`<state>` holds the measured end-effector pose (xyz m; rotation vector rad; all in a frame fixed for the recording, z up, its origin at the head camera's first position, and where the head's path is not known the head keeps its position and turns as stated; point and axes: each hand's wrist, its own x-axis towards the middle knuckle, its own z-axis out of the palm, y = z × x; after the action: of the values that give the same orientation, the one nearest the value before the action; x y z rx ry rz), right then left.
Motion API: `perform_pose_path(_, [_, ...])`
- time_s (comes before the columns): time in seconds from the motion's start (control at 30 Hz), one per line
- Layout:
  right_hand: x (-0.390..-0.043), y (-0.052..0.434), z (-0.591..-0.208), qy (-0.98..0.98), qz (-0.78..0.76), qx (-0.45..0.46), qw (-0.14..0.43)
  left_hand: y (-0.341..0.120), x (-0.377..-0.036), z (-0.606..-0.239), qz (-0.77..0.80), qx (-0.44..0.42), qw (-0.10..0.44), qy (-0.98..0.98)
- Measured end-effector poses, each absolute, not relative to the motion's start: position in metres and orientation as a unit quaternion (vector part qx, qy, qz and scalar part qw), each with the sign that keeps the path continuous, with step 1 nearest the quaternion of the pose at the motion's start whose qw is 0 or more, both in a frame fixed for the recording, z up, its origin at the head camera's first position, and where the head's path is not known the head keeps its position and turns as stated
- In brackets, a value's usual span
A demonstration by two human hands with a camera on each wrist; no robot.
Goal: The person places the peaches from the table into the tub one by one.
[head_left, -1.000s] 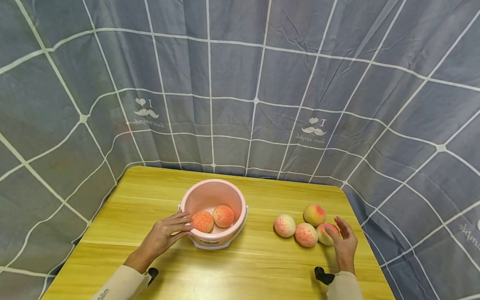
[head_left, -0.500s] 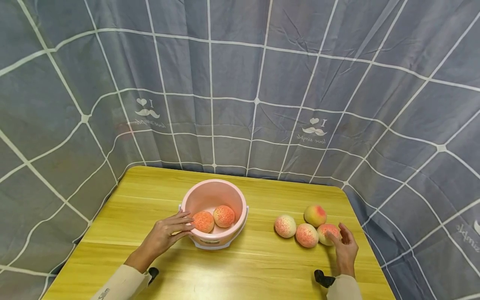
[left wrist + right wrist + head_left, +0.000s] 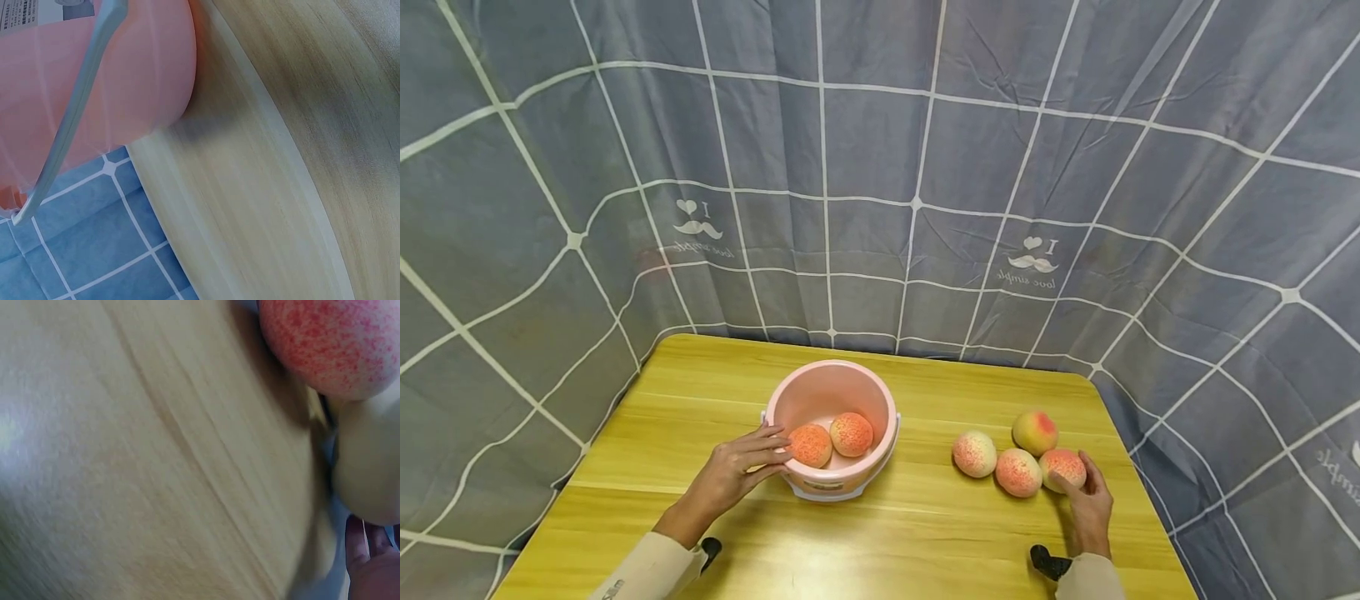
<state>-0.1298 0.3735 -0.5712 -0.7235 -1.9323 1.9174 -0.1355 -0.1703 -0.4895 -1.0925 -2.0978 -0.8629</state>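
Note:
A pink bucket point(image 3: 797, 396) with a white handle stands left of the table's middle and holds two orange-speckled peaches point(image 3: 852, 435). My left hand point(image 3: 730, 471) grips its near-left rim, fingers over the edge and thumb low outside. The left wrist view has the bucket's side point(image 3: 150, 69) and handle point(image 3: 78, 103), with no hand showing. At the right, my right hand point(image 3: 1088, 504) holds a pink-and-yellow peach point(image 3: 1065, 467) between thumb and fingers, in place on the table. In the right wrist view, fingertips point(image 3: 357, 540) meet a pale peach point(image 3: 372, 462).
Close beside the held peach sit three others: a pale speckled peach point(image 3: 974, 454), a pink speckled peach point(image 3: 1018, 473) and a yellow peach point(image 3: 1035, 432) with a red patch. A grey curtain point(image 3: 865, 167) with white lines surrounds the wood-grain table point(image 3: 917, 533).
My right hand's thumb and fingers have come in around the rightmost peach, from hovering at its side. The left hand stays on the bucket rim. The head view has shifted slightly.

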Motion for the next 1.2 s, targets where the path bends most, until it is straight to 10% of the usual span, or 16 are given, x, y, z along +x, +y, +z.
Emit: perform_pose_path(1.2, [-0.124,0.377,-0.581,-0.637,0.700,-0.285,0.153,-0.171,-0.135,-0.493,-0.319,-0.404,0.305,-0.801])
